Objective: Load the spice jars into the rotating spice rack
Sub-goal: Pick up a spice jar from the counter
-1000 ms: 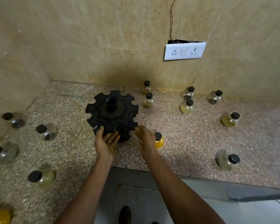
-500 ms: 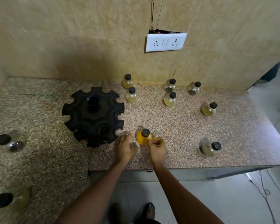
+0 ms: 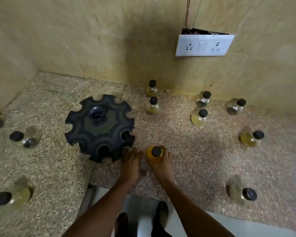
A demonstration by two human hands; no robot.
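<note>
The black rotating spice rack [image 3: 99, 127] stands on the speckled stone counter [image 3: 186, 151], its notched slots holding no jars. Just right of its front edge, my right hand [image 3: 161, 165] is wrapped around an orange-filled jar [image 3: 153, 153] with a black cap. My left hand [image 3: 131, 165] rests beside it, fingers near the rack's lower right edge, holding nothing. Several other black-capped spice jars stand around: two behind the rack [image 3: 152, 106], some at the right [image 3: 199, 117] and some at the left [image 3: 23, 138].
A tiled wall runs along the back with a white switch and socket plate [image 3: 203, 45]. The counter's front edge [image 3: 143, 190] lies just under my wrists, with my shoes visible on the floor below. A side wall closes the left end.
Both hands left the front of the rack and moved right to the orange jar. My right hand closed around it and brought it a little toward the rack.
</note>
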